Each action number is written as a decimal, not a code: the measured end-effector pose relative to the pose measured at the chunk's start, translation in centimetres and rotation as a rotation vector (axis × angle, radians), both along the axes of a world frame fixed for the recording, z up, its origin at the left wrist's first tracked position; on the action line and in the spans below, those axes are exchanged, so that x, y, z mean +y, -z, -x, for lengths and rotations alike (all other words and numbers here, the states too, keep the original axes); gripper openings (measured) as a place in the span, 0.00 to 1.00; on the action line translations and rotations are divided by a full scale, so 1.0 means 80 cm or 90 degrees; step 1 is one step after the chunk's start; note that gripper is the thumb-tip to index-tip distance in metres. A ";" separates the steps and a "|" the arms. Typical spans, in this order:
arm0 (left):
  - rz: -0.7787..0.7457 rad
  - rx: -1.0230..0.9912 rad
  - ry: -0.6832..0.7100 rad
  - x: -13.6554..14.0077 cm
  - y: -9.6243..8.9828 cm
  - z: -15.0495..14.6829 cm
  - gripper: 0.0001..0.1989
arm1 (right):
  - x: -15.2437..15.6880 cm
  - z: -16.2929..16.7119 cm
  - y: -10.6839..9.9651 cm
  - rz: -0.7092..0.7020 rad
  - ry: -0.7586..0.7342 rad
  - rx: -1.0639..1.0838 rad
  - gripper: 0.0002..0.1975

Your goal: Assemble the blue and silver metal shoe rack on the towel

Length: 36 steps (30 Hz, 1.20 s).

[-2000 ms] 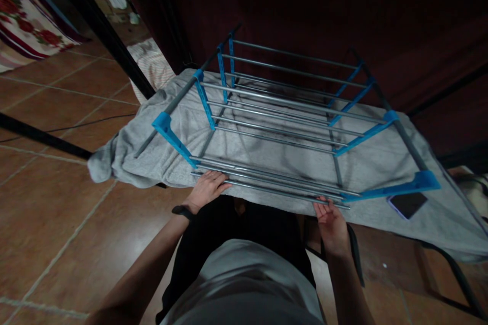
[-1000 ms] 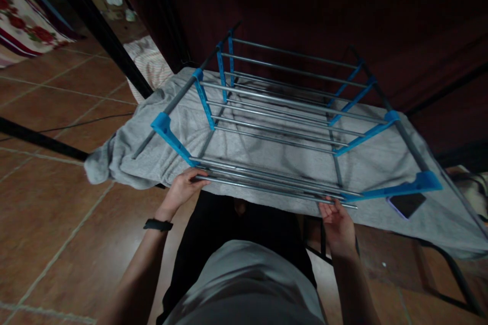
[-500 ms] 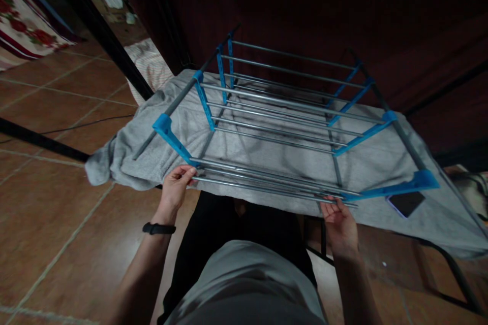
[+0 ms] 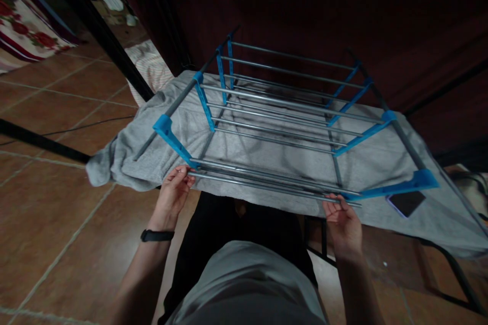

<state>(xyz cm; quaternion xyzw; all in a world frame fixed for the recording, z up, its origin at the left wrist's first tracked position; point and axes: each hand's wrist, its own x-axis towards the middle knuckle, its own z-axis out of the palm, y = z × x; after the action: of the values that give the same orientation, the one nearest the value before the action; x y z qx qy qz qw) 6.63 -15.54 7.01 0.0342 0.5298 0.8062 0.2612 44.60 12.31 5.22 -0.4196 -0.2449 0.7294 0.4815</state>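
A rack of metal tubes with blue plastic brackets lies on a grey blanket in front of me. Along its near side runs a loose-looking metal rod, close beside the rack's nearest bars. My left hand pinches this rod near its left end, below the left front bracket. Near the other end, my right hand has its fingers under the rod and the thumb on top, beside the right front bracket. A short piece of rod sticks out past my right fingers.
A dark phone lies on the blanket under the right bracket. Black frame bars cross the left side. A dark curtain hangs behind the rack. A thin cable trails over the tiled floor.
Both hands and the rod have shifted slightly; the rod's left end sits a little higher and further left, and my right hand has moved slightly right. The rack has stayed put.
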 end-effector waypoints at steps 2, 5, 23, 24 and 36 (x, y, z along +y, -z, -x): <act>-0.007 -0.001 0.009 -0.001 0.000 0.000 0.14 | -0.001 0.000 -0.003 0.004 0.004 -0.002 0.05; -0.017 -0.002 0.007 -0.001 -0.001 0.001 0.13 | -0.001 0.001 -0.008 0.002 0.006 0.001 0.05; -0.052 -0.016 -0.023 0.004 -0.014 0.006 0.13 | -0.003 0.006 -0.037 -0.031 -0.011 0.031 0.05; -0.054 -0.013 -0.020 0.004 -0.014 0.007 0.13 | -0.003 0.006 -0.037 -0.032 -0.011 0.033 0.05; -0.060 -0.035 -0.016 0.007 -0.025 0.005 0.10 | -0.001 0.006 -0.040 -0.040 -0.006 0.034 0.07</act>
<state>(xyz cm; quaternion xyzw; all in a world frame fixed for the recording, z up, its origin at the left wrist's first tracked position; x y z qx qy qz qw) 6.24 -14.98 8.97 0.0178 0.4846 0.8339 0.2635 44.13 12.25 8.44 -0.3834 -0.2565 0.7348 0.4972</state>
